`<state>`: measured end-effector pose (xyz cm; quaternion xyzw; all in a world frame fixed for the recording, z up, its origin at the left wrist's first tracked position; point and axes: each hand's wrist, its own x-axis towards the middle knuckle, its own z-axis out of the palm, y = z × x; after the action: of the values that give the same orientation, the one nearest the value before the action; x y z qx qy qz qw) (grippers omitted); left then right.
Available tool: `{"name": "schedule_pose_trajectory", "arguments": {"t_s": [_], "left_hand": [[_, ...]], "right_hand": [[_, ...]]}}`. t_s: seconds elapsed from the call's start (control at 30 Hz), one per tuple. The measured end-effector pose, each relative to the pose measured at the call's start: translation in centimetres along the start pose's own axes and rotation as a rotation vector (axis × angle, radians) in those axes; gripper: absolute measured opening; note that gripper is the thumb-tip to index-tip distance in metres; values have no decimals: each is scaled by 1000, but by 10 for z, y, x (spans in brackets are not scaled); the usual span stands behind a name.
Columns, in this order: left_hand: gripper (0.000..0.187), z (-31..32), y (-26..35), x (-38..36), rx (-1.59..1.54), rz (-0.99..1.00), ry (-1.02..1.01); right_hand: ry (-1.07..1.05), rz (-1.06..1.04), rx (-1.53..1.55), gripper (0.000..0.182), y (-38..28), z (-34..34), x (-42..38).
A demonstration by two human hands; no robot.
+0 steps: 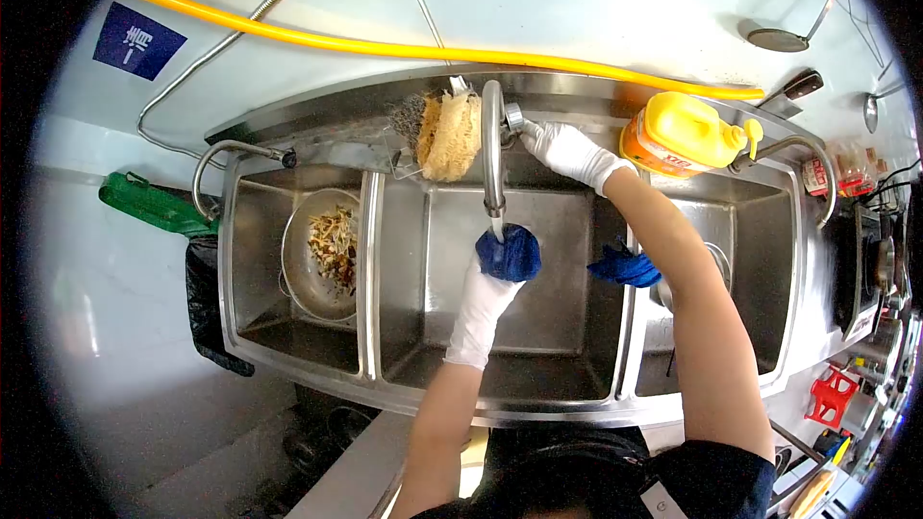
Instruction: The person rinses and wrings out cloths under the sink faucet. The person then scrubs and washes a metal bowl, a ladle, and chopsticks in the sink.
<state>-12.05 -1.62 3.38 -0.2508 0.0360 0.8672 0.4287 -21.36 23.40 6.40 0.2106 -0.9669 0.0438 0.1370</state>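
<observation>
My left hand [486,301], in a white glove, holds a bunched blue cloth [511,254] over the middle basin [505,312]. The cloth is right below the spout of the curved metal faucet [492,149], and water appears to run onto it. My right hand [565,148], gloved in white too, has its fingers closed on the faucet handle [514,119] at the back of the sink. Another blue cloth [625,267] hangs over the divider under my right forearm. The forearm hides part of the right basin [760,231].
In the left basin, a metal pan [300,279] holds food scraps. A loofah sponge [452,137] and steel scrubber [408,117] sit in a wire rack behind. A yellow detergent jug [678,135] stands at the back right. A yellow hose [385,42] runs along the wall.
</observation>
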Motion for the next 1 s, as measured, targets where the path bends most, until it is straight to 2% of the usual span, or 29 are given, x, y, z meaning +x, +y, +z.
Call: {"name": "schedule_pose_trajectory", "arguments": {"t_s": [0.03, 0.1, 0.13, 0.17, 0.23, 0.27, 0.3, 0.33, 0.37, 0.4, 0.43, 0.47, 0.5, 0.57, 0.6, 0.7, 0.73, 0.83, 0.87, 0.9, 0.97, 1.0], "left_hand": [[37, 1, -1, -1, 19, 35, 30], [39, 2, -6, -8, 55, 104, 92], [39, 3, -10, -12, 276, 188, 57], [39, 4, -14, -17, 500, 270, 21], [40, -1, -20, -24, 733, 356, 12], [41, -8, -23, -25, 739, 362, 39], [38, 14, -28, -32, 494, 252, 108], [34, 36, -33, -40, 235, 168, 198], [33, 29, -31, -33, 317, 186, -50], [32, 16, -28, -22, 396, 203, -301], [31, 7, -28, -17, 472, 217, -547], [32, 20, -40, -33, 422, 304, 123], [34, 5, -42, -29, 445, 311, 198], [47, -31, -44, -11, 655, 435, 542], [46, -54, -45, -7, 686, 501, 571], [41, -76, -44, -4, 810, 537, 385], [37, -79, -45, -4, 891, 558, 447], [35, -64, -48, -5, 873, 404, 400], [40, -86, -37, 6, 826, 351, 303], [53, -45, -50, -2, 729, 311, 377], [62, 2, -47, -16, 637, 97, 161], [68, 11, -46, -15, 648, 128, 216]], "right_hand": [[-3, 79, 118, 24, 3, 3, 4], [121, 376, 425, 23, 3, 11, 11], [182, 527, 579, 23, 3, 18, 13], [246, 757, 903, 26, 5, 24, 17], [80, 962, 1188, 32, 4, 10, 14], [234, 983, 1126, 36, -8, 7, 8], [384, 999, 1059, 40, -32, 2, -4], [321, 974, 1200, 45, -56, 7, -18], [253, 944, 1338, 51, -83, 11, -37], [-45, 937, 1419, 59, -113, 6, -61], [-64, 975, 1448, 60, -151, 9, -78], [-48, 1005, 1597, 55, -175, 11, -88], [-29, 1032, 1746, 50, -193, 12, -95], [278, 904, 955, 40, -218, 14, -96], [308, 1000, 994, 33, -225, 15, -93], [199, 1012, 964, 30, -226, 13, -100], [189, 981, 941, 30, -224, 12, -102], [170, 914, 890, 33, -213, -1, -109], [200, 877, 826, 36, -206, -10, -114], [106, 879, 716, 34, -194, -23, -118], [429, 771, 534, 31, -167, -44, -133], [407, 834, 700, 29, -153, -56, -139]]}}
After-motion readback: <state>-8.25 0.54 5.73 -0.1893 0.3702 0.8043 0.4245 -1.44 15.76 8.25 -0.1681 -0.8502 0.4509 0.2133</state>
